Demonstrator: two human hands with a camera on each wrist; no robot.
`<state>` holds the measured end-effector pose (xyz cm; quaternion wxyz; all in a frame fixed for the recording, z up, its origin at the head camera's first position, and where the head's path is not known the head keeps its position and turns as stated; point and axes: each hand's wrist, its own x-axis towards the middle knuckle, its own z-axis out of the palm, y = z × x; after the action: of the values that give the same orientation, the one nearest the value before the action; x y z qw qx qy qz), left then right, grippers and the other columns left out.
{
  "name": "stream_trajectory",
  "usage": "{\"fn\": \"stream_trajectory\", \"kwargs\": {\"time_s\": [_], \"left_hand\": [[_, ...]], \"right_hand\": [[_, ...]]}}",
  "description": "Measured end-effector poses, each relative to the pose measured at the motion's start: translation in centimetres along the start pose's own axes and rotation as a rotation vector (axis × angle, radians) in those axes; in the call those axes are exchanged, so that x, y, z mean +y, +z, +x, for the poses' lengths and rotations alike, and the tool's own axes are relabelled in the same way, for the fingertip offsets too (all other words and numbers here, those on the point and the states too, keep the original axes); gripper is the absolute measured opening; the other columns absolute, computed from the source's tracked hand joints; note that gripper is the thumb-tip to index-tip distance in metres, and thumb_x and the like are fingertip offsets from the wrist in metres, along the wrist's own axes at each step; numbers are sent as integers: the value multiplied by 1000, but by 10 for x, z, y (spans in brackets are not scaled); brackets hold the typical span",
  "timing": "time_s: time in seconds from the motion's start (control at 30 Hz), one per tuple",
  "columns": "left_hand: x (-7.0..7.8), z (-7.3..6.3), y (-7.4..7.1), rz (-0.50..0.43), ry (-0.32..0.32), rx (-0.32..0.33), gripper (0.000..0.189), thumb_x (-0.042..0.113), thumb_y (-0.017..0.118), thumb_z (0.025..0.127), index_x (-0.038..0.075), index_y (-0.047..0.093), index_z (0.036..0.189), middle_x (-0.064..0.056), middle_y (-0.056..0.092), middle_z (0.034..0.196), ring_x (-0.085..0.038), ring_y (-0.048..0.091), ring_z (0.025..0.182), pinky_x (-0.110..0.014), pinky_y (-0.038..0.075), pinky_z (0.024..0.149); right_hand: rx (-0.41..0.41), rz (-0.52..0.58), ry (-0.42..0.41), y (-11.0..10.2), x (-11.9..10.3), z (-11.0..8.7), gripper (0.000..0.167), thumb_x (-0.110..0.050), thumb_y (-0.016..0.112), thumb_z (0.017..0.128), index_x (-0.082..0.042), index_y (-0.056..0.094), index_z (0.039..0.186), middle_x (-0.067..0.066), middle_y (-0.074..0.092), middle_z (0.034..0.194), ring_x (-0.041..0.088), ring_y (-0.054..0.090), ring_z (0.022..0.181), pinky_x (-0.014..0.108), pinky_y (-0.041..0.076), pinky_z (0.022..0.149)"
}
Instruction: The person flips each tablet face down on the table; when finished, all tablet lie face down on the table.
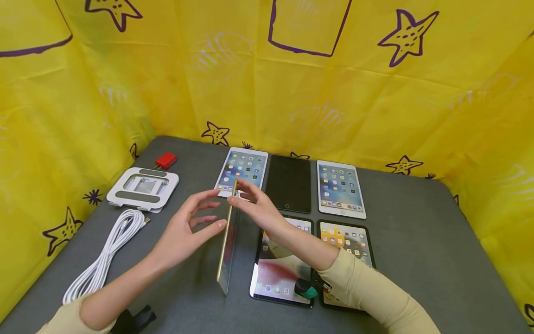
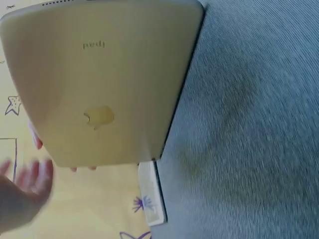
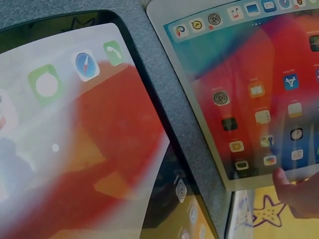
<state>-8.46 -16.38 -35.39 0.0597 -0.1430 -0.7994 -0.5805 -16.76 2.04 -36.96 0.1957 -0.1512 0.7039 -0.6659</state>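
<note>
A gold-backed tablet (image 1: 228, 246) stands on its long edge on the grey table, nearly edge-on in the head view. Its gold back (image 2: 99, 74) faces the left wrist camera, and its lit screen (image 3: 259, 89) shows in the right wrist view. With thumb and fingers, my right hand (image 1: 263, 211) pinches its far upper end; the thumb lies on the screen side. My left hand (image 1: 185, 232) hovers to the left of the tablet, fingers spread and loosely bent. In the left wrist view that hand (image 2: 22, 196) looks blurred and apart from the tablet.
Behind lie a white tablet (image 1: 244, 164), a dark-screened tablet (image 1: 289, 181) and another white tablet (image 1: 341, 188). Two black-rimmed tablets, one (image 1: 283, 273) partly under my right arm, lie nearer. At left are a stand (image 1: 142, 189), a red charger (image 1: 166, 160) and a white cable (image 1: 109, 253).
</note>
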Motion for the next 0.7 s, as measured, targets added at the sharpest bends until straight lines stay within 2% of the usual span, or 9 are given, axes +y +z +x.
{"fn": "stream_trajectory", "kwargs": {"time_s": [0.1,0.17,0.3,0.37,0.47,0.6,0.7], "left_hand": [[3,-5,-1,21,172,-8,60,-2,73,84,11,51,138,-3,51,134,-21,53,120,-27,50,93],[4,-8,-2,64,286,-69,59,-3,75,81,11,54,135,-4,54,133,-20,53,120,-28,48,95],[5,-13,-2,241,482,-228,60,20,83,78,17,57,132,-1,53,135,-18,49,123,-24,40,101],[5,-14,-1,317,537,-291,62,34,84,77,23,57,132,3,51,138,-19,46,126,-21,35,104],[3,-14,0,371,597,-347,64,44,84,74,24,59,130,2,49,139,-23,43,129,-23,35,105],[0,-13,3,406,655,-383,62,47,83,74,23,60,127,0,49,140,-23,40,131,-28,43,100],[0,-12,6,419,727,-383,60,45,83,76,21,61,126,-3,50,139,-23,41,132,-30,49,93]], "right_hand": [[-10,40,-5,-1,1,0,62,-23,66,92,-15,41,148,9,46,146,27,44,131,43,43,102],[-15,55,-9,-2,1,0,62,-23,65,92,-14,40,148,12,45,146,26,46,129,41,45,100],[-17,53,-4,-5,2,-2,63,-23,65,92,-15,39,149,10,44,147,25,48,127,40,47,99],[-21,56,-3,-6,2,-3,63,-23,64,92,-15,38,149,12,43,148,26,49,127,43,47,99],[-27,78,3,-9,3,-5,63,-22,64,93,-14,37,149,13,42,148,28,51,126,46,47,99],[-31,134,21,-12,5,-7,63,-22,63,93,-14,36,150,16,38,150,30,51,126,47,50,95],[-27,159,34,-14,6,-9,64,-22,63,93,-16,36,150,16,37,151,31,49,127,46,53,90]]}}
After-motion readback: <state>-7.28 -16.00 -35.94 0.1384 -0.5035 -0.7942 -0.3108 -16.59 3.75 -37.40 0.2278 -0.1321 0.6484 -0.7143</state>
